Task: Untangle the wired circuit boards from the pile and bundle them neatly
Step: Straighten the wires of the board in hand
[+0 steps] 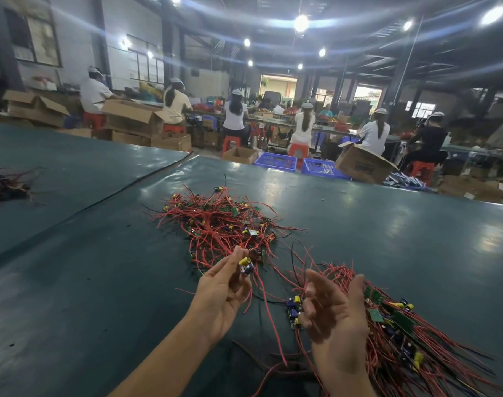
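A tangled pile of red-wired circuit boards [221, 222] lies on the dark green table [101, 282] ahead of me. My left hand [224, 290] is raised palm up and pinches one small board with yellow and blue parts [246, 265] at its fingertips; that board's red wires trail down toward me. My right hand [335, 313] is palm up too, and its curled fingers hold another board [294, 310] by its edge. To the right of that hand lies a laid-out bundle of boards and red wires [402, 330], the wires running roughly the same way.
A smaller heap of wires [6, 187] sits at the table's far left. A dark seam [130, 186] runs diagonally across the mat. Beyond the far edge stand cardboard boxes [362, 163], blue crates [276, 161] and several seated workers at benches.
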`<state>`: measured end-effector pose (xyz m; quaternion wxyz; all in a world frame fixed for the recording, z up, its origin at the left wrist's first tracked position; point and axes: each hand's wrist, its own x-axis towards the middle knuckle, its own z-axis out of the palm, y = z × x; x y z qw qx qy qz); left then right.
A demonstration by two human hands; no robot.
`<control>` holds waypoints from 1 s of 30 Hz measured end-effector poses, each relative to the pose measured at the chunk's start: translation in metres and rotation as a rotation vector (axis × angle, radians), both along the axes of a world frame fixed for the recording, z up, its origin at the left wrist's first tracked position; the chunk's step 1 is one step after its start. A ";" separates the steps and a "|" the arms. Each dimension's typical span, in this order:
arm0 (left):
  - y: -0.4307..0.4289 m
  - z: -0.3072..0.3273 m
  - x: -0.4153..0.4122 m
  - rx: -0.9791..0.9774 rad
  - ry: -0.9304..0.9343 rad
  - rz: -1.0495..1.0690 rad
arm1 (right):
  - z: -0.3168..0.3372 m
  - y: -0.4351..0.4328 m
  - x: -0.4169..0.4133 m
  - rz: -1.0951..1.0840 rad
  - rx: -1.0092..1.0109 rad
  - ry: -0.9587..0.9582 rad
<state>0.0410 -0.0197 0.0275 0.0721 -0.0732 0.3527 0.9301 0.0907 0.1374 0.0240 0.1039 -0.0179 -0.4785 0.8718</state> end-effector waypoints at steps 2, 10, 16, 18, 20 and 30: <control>0.002 -0.001 0.004 -0.098 0.048 -0.069 | -0.004 -0.006 -0.002 -0.008 0.167 -0.039; 0.014 -0.011 0.012 -0.527 0.171 -0.215 | -0.009 -0.024 -0.002 0.134 0.338 -0.082; 0.018 -0.012 0.014 -0.405 0.074 -0.302 | -0.010 -0.018 -0.008 -0.030 0.121 -0.192; 0.020 -0.015 0.018 -0.513 0.136 -0.345 | -0.009 -0.016 -0.009 -0.110 0.061 -0.201; 0.020 -0.017 0.022 -0.664 0.251 -0.410 | -0.008 -0.016 -0.010 -0.155 0.050 -0.188; 0.022 -0.014 0.026 -0.692 0.380 -0.352 | -0.010 -0.019 -0.007 -0.110 0.245 -0.111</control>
